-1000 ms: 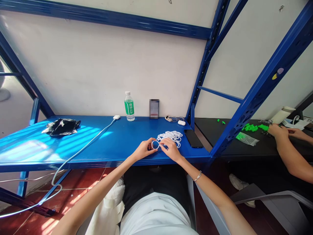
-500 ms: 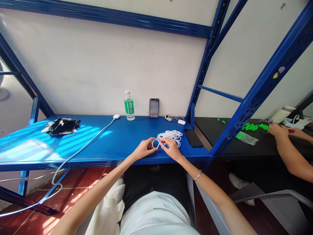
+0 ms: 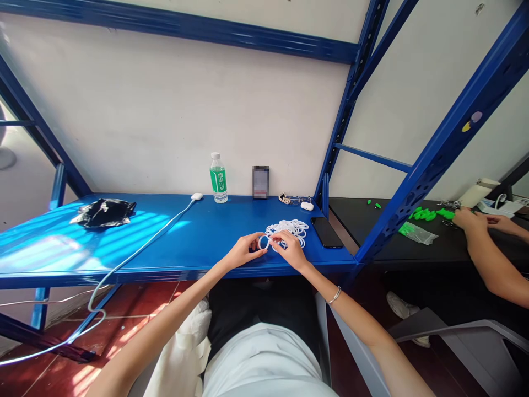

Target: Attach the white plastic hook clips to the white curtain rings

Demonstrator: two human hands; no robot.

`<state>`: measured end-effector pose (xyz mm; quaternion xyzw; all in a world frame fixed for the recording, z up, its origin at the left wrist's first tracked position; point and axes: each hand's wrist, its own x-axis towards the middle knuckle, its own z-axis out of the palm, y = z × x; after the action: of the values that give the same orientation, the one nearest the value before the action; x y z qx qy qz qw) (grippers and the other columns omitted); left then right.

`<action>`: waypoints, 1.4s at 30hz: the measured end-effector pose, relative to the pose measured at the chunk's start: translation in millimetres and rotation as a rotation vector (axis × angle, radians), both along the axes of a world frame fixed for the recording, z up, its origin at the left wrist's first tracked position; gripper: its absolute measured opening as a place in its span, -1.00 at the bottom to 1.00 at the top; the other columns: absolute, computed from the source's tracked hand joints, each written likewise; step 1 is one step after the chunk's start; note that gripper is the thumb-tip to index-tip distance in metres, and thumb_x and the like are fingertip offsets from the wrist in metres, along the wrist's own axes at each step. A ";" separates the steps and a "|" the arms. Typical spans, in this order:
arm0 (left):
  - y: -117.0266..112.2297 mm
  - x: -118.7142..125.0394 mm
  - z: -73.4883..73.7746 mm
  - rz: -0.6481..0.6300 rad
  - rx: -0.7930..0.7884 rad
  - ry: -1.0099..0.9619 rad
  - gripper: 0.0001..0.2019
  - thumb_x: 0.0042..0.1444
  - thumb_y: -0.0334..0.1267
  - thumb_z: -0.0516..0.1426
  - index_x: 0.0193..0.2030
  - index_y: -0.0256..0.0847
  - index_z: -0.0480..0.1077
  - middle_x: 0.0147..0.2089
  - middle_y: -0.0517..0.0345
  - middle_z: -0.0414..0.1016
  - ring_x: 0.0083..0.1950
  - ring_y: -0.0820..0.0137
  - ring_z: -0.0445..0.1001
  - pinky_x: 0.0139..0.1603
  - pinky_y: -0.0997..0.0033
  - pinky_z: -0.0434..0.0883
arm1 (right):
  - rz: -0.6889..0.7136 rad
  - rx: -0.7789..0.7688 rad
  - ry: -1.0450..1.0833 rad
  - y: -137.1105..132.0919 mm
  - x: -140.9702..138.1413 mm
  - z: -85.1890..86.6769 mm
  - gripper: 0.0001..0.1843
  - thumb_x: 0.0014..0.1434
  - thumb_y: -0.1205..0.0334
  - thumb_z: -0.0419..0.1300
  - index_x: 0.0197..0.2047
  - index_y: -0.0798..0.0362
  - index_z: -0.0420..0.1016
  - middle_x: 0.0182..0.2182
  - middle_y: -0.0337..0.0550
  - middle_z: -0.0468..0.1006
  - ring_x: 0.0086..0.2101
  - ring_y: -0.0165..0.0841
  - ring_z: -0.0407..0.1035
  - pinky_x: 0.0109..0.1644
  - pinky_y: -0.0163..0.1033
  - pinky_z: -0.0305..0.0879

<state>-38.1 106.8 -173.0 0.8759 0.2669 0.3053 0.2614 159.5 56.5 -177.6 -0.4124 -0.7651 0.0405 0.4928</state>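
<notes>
My left hand [image 3: 243, 251] and my right hand [image 3: 291, 249] meet over the front of the blue shelf [image 3: 173, 242]. Both pinch one small white ring [image 3: 263, 242] between thumb and fingers, the left on its left side, the right on its right side. Just behind my right hand lies a loose pile of white rings [image 3: 290, 229] on the shelf. A thin bracelet sits on my right wrist.
A black phone [image 3: 325, 232] lies right of the pile. At the back stand a water bottle [image 3: 218, 178], a small dark box [image 3: 260, 182], glasses and an earbud case. A white cable [image 3: 140, 247] crosses left; a black bag [image 3: 103, 213] lies far left. Another person's hands [image 3: 475, 220] work with green parts at right.
Both hands have shifted slightly away from me with the ring still pinched; otherwise nothing has moved.
</notes>
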 end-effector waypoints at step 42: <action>1.1 -0.7 -4.3 -0.028 0.074 0.012 -0.50 0.12 0.02 0.12 0.14 -0.19 0.26 -0.24 0.13 0.43 -0.34 0.42 0.36 -0.31 0.42 0.36 | 0.008 0.079 -0.073 -0.5 -1.1 -2.1 -0.83 0.28 0.22 0.11 -0.34 0.03 0.44 -0.43 -0.14 0.49 -0.34 -0.27 0.36 -0.26 -0.18 0.32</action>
<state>-38.8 108.0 -177.3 0.8905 0.2446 0.3058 0.2315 158.4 55.9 -179.7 -0.3907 -0.7851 -0.0028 0.4805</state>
